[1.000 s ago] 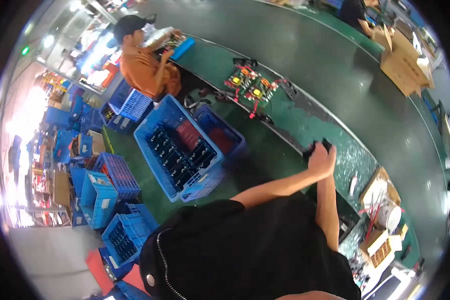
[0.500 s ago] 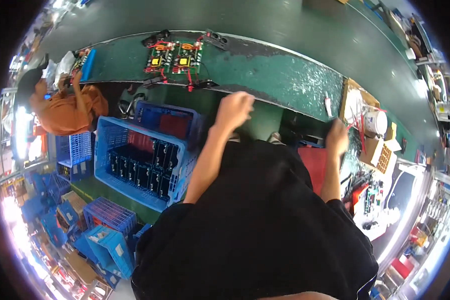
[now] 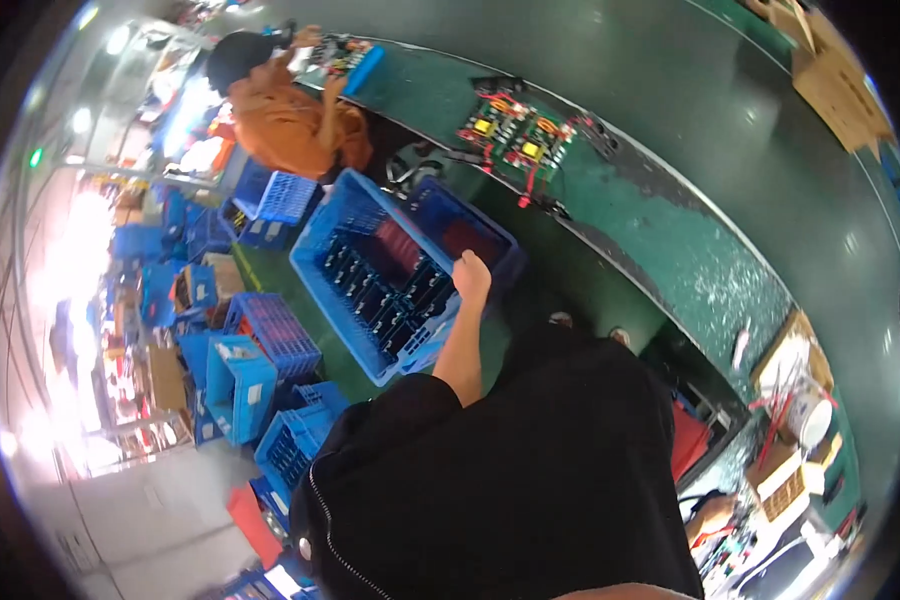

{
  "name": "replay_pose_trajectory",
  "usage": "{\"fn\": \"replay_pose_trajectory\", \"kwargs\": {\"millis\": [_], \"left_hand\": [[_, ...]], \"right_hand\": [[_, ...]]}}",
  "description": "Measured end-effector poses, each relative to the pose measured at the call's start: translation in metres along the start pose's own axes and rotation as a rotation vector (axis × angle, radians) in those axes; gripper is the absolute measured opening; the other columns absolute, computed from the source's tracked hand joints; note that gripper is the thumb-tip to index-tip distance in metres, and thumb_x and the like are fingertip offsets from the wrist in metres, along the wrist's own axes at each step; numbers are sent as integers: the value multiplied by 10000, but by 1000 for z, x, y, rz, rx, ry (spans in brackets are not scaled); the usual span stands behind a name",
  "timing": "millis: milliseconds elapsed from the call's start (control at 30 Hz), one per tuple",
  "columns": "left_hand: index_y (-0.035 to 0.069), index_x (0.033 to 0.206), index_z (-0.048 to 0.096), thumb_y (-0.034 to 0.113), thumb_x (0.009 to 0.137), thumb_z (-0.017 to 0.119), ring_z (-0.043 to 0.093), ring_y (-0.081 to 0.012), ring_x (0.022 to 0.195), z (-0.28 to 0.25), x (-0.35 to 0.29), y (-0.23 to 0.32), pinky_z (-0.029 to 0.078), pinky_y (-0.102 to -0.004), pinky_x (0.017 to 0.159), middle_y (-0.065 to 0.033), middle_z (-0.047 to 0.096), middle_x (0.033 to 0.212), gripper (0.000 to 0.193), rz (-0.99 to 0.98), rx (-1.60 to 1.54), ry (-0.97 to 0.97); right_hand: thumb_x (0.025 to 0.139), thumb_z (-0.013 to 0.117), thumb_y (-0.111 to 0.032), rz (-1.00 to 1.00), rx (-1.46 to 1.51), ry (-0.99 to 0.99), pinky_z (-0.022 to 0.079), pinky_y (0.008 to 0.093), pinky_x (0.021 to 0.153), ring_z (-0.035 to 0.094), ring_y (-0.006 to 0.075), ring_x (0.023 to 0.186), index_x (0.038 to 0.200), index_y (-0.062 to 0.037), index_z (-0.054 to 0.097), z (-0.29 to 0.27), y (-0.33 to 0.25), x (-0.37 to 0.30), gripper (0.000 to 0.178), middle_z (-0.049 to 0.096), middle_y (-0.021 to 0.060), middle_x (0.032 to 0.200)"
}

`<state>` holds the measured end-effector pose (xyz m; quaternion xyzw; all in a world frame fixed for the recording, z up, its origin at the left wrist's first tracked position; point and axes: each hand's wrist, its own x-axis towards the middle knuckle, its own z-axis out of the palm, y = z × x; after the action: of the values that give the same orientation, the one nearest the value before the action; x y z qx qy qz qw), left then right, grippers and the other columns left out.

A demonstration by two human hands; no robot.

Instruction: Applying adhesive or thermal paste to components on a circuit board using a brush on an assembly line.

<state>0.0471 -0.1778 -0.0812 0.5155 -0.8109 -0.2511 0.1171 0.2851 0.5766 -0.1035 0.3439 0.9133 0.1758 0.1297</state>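
My left hand (image 3: 472,277) is closed in a loose fist, with nothing visible in it, above the right-hand rim of a big blue plastic crate (image 3: 315,262). Black board-like parts (image 3: 373,300) with small pale fittings stand in rows inside that crate, beside a red sheet (image 3: 397,247). Down at the right, my right hand (image 3: 712,516) is at the bench among wires and small parts. Its fingers are partly hidden and blurred, so whether it grips anything is unclear.
Two green circuit boards (image 3: 530,150) with red and black leads lie on the green bench (image 3: 660,225). A person in orange (image 3: 285,125) works at the far left. Blue crates (image 3: 242,385) are stacked at the left; a cardboard box (image 3: 782,490) and white tub (image 3: 808,415) stand at the right.
The view has swung, shifting the bench and crates rightward. My left hand is now over the blue crate's rim, and my right hand has gone down to the cluttered bench at the right.
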Motion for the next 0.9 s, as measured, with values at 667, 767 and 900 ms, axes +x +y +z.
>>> {"fn": "replay_pose_trajectory", "kwargs": {"millis": [667,767,900], "left_hand": [[200,939,658,295,778,606,642,-301,840,-88,-150,-240,520,-446,650,-48,629,985,194,795,1012,-1097],[299,983,633,357,769,618,639,-234,804,-85,-171,-255,512,-411,601,32,611,1002,222,526,1122,-1022],[176,999,613,311,780,595,627,-248,776,-100,-196,-344,490,-411,566,5,586,1035,257,652,1025,-911]], "right_hand": [[975,350,-261,-825,172,-69,486,458,785,604,377,976,970,-3,609,-243,-137,72,366,625,255,1029],[965,407,-282,-950,267,-92,462,500,752,605,382,933,988,-7,608,-311,-180,83,341,628,243,1003],[964,443,-385,-1090,365,-139,473,448,800,612,384,970,1150,-52,576,-490,-214,87,405,627,219,1072]]}}
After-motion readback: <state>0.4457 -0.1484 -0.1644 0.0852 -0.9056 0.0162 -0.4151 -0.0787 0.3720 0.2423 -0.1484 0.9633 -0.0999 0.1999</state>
